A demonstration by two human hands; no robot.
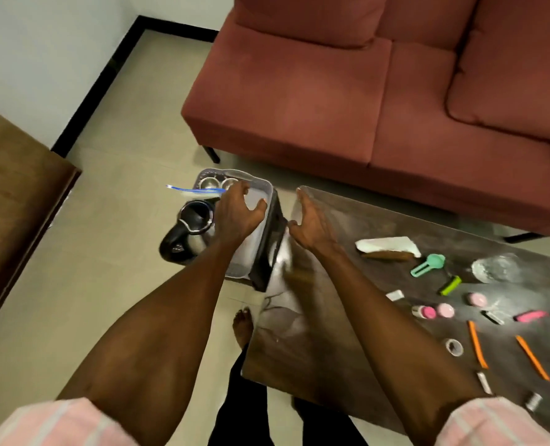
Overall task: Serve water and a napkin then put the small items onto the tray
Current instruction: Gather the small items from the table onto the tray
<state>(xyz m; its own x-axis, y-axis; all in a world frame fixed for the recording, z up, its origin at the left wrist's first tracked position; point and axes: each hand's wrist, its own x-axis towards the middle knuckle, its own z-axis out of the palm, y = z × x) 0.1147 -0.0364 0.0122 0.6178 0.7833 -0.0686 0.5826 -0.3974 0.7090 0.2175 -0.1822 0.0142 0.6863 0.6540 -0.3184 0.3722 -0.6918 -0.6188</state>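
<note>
Near edge: pink striped sleeves [58,423] on both forearms, bare foot [243,326] on pale floor tile. Dark glossy tabletop [315,365], marbled sheen, carries the small items at right: metal spool [533,401], small silver tube [484,382], tape ring [454,347], two orange sticks [477,344], pink-capped bottle [424,312], two pink round lids [445,310], pink flat bar [530,316], white eraser-like block [394,295], lime green cylinder [450,285], teal plastic scoop [428,264]. Further back, clear glass [495,268], contents unclear, and folded white napkin [387,245] lying over a brown oblong thing. Right hand [312,223] hovers above the tabletop's far left corner, fingers straight, thumb spread, grip wide, holding nothing. Left hand [239,214] is over the translucent grey plastic tray [262,201], fingers loosely curved, grip wide, no clear contact. Tray sits off the tabletop's left end on a dark stand, rounded-rectangular, with two steel cups [219,183] at its far end and a blue-striped clear bag [193,190] hanging over its left rim. Black and steel kettle [190,230] just left of tray. Beyond: maroon fabric sofa [363,107], soft nap.
</note>
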